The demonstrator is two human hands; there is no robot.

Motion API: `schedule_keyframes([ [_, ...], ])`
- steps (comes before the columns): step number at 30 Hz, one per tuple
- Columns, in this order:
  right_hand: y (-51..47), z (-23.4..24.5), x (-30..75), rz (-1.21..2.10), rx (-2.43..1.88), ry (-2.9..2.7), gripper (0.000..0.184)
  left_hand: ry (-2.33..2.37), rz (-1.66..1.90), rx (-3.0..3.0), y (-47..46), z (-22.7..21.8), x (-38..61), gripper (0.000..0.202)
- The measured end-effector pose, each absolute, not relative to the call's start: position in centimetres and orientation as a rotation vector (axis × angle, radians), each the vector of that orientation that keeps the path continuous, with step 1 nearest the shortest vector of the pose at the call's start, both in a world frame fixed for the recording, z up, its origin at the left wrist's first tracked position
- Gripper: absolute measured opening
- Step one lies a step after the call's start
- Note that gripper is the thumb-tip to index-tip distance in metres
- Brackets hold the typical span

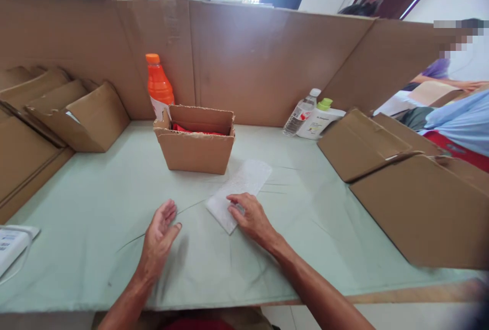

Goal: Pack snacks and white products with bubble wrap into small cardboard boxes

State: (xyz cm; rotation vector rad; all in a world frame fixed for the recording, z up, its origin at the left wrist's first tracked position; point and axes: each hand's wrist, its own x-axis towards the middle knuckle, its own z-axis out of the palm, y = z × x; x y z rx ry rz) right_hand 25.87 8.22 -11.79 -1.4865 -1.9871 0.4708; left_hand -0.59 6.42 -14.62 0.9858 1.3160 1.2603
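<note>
A white, translucent flat piece that looks like bubble wrap (pixel 244 180) lies slantwise on the cloth-covered table. Over its near right edge is my right hand (pixel 252 218), fingers curved and thumb apart; whether the fingertips touch it I cannot tell. To the left, my left hand (pixel 159 228) is raised above the cloth with its palm turned inward, holding nothing. Behind the white piece stands an open cardboard box (pixel 196 153). Something red (pixel 198 130) shows inside the box, mostly hidden by its front wall.
An orange bottle (pixel 159 85) stands behind the box. A clear water bottle (pixel 300 115) and a white bottle with a green cap (pixel 319 121) lean against the cardboard wall (pixel 267 60). More cardboard boxes flank both sides. A white device with a cable (pixel 13 248) sits at left.
</note>
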Motion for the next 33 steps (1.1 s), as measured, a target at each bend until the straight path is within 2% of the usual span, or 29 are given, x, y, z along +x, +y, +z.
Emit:
schedule_keyframes([
  [3,6.1,-9.7,23.7,0.556,-1.254,-2.109,0.019,1.291,1.16,1.248,3.7,-14.3,-1.1,0.069],
  [8,2.0,-7.2,21.5,0.865,-1.117,-2.154,0.018,1.191,1.037,1.741,0.7,-13.2,-0.9,0.076],
  [13,-0.7,-7.4,21.7,1.02,-1.131,-2.06,0.02,1.128,0.889,1.824,-0.8,-12.5,0.3,0.057],
  [17,-2.8,-8.1,23.3,0.759,-1.319,-1.86,0.024,1.291,0.835,1.727,-1.7,-11.9,0.6,0.05],
  [22,-6.1,-8.9,23.7,0.475,-1.308,-1.914,0.021,1.389,0.711,1.844,-0.5,-11.9,0.9,0.065],
  [28,-7.2,-12.1,21.2,0.289,-1.345,-2.289,0.053,1.417,0.711,1.937,1.1,-12.7,1.4,0.07],
  [33,-6.7,-14.1,20.8,0.193,-1.357,-2.256,0.026,1.324,0.876,2.045,-0.3,-12.5,0.0,0.072],
])
